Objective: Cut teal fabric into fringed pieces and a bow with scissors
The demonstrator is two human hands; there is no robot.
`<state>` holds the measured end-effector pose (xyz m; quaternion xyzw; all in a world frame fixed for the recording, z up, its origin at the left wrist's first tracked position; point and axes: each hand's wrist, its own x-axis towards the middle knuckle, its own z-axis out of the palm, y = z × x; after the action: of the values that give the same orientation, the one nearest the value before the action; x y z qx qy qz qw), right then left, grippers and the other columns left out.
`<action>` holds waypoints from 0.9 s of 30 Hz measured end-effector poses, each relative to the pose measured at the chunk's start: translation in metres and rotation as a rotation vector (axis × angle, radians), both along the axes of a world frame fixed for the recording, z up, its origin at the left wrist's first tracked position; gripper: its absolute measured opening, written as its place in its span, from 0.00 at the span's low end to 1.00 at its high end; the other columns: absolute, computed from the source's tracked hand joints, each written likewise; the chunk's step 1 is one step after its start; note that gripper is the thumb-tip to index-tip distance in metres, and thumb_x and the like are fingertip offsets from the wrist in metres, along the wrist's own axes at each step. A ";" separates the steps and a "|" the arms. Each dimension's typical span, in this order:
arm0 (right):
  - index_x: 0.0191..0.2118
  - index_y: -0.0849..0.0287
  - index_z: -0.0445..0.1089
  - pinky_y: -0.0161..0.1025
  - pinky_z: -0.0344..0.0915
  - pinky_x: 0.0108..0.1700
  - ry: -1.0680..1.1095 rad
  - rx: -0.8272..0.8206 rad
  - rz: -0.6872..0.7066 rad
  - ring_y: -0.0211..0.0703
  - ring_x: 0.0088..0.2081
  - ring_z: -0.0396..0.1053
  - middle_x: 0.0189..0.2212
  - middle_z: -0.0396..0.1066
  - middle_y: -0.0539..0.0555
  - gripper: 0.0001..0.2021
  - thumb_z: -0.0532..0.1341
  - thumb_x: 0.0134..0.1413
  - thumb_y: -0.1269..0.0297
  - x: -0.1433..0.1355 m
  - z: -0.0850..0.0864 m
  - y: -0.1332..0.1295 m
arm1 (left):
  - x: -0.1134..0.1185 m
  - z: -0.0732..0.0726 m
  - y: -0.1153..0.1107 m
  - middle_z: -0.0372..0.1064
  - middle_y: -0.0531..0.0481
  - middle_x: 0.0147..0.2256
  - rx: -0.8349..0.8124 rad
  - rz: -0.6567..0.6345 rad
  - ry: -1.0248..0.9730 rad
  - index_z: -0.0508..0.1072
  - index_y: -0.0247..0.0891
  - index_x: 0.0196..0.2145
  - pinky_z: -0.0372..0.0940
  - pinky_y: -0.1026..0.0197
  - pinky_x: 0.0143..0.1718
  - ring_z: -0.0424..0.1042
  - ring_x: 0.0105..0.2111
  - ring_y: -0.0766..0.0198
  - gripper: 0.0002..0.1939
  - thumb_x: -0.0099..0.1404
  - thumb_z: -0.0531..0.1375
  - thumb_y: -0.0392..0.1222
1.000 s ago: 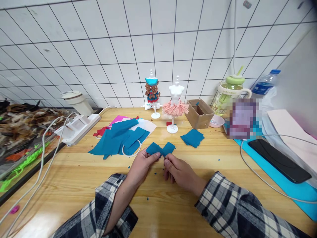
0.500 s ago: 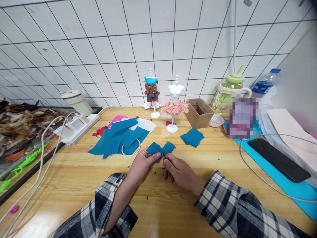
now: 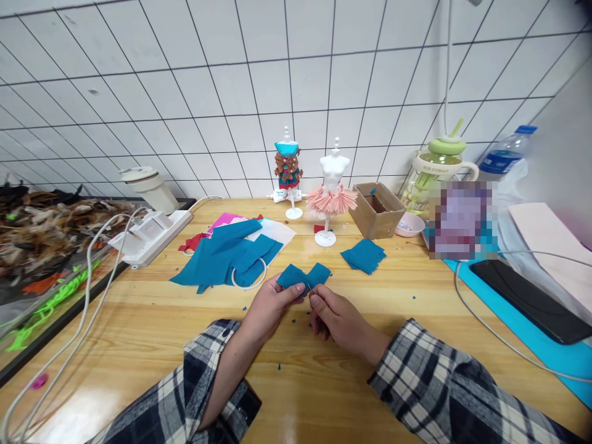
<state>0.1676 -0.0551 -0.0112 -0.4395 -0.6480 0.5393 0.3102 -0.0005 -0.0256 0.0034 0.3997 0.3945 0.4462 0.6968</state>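
My left hand is closed, its thumb pinching a small teal fabric piece that is gathered in the middle and spreads into two wings. My right hand is closed at the fabric's right side, thumb and forefinger pinched on a thin needle that points at the gathered middle. Beyond my left hand lie larger teal cloth pieces with a white ring on them. To the right, past my fingers, is a stack of teal fabric squares.
Two small dress forms, one in a brown and teal outfit and one in a pink skirt, stand at the back. Beside them are a cardboard box and a pink bowl. A power strip sits left, a black phone right.
The whole view has shifted slightly, with everything a little further right. Both hands keep their grip on the fabric and needle, with hardly any movement between them.
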 end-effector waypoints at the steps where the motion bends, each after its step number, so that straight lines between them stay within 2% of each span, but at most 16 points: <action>1: 0.34 0.54 0.55 0.31 0.59 0.22 0.002 0.001 -0.001 0.34 0.19 0.64 0.21 0.66 0.44 0.16 0.44 0.67 0.49 0.000 0.000 0.000 | 0.000 0.000 0.000 0.73 0.51 0.31 -0.004 0.004 -0.005 0.74 0.36 0.33 0.64 0.60 0.42 0.70 0.33 0.65 0.10 0.54 0.69 0.41; 6: 0.35 0.54 0.56 0.31 0.59 0.21 -0.004 -0.015 0.015 0.34 0.19 0.63 0.21 0.68 0.45 0.17 0.43 0.67 0.48 0.001 0.003 0.000 | 0.001 0.000 0.001 0.73 0.51 0.29 -0.008 0.034 0.011 0.74 0.35 0.31 0.64 0.59 0.42 0.70 0.32 0.64 0.11 0.53 0.69 0.41; 17: 0.38 0.54 0.57 0.31 0.60 0.23 -0.064 -0.002 0.038 0.34 0.19 0.65 0.22 0.70 0.45 0.17 0.43 0.67 0.48 0.000 0.007 -0.001 | 0.000 -0.003 0.002 0.74 0.51 0.30 0.014 0.030 0.043 0.76 0.36 0.36 0.63 0.58 0.42 0.71 0.33 0.62 0.12 0.55 0.68 0.43; 27: 0.35 0.54 0.55 0.32 0.59 0.22 -0.064 0.005 0.033 0.34 0.18 0.64 0.22 0.69 0.45 0.14 0.43 0.68 0.52 -0.001 0.008 0.000 | 0.001 -0.002 0.001 0.74 0.50 0.30 0.008 0.032 0.032 0.75 0.35 0.35 0.63 0.56 0.45 0.71 0.34 0.62 0.11 0.55 0.68 0.43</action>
<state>0.1669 -0.0553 -0.0027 -0.4450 -0.6660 0.5285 0.2811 0.0001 -0.0247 0.0012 0.4034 0.4102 0.4523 0.6815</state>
